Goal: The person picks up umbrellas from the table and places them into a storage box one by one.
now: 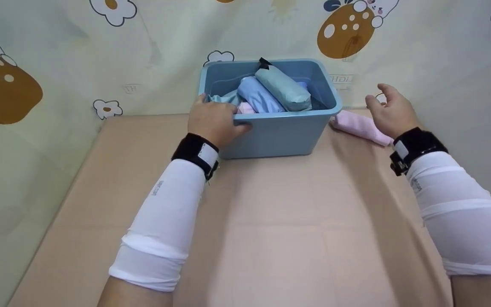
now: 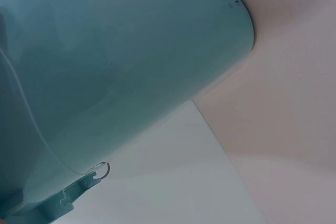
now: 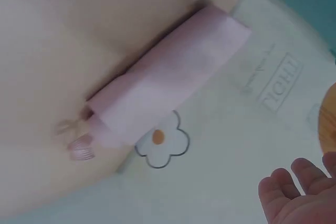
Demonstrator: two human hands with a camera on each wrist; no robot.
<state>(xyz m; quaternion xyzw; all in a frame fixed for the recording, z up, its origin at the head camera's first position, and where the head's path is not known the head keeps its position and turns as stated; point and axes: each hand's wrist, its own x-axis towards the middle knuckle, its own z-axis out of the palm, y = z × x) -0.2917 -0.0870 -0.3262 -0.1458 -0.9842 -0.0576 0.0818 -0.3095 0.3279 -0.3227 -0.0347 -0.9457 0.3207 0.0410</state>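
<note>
A blue-grey plastic bin [image 1: 271,134] stands at the back of the cardboard-coloured surface. My left hand [image 1: 215,121] grips its front left rim, fingers over the edge and thumb along the outer front wall. Inside lie a pale green roll [image 1: 286,88] with a black tip, a blue cloth roll [image 1: 260,94], a bit of pink cloth [image 1: 245,108] and teal cloth [image 1: 227,98]. Right of the bin lies a pink cloth roll [image 1: 361,127]. My right hand [image 1: 394,111] hovers near its right end, fingers loosely spread and holding nothing. The left wrist view shows mostly the bin's wall [image 2: 131,61].
A patterned backdrop [image 1: 164,64] with flowers and rabbits rises right behind the bin and along both sides. The cardboard-coloured surface [image 1: 271,221] stretches from the bin toward me. A striped pink tag [image 3: 81,148] shows at the pink roll's end in the right wrist view.
</note>
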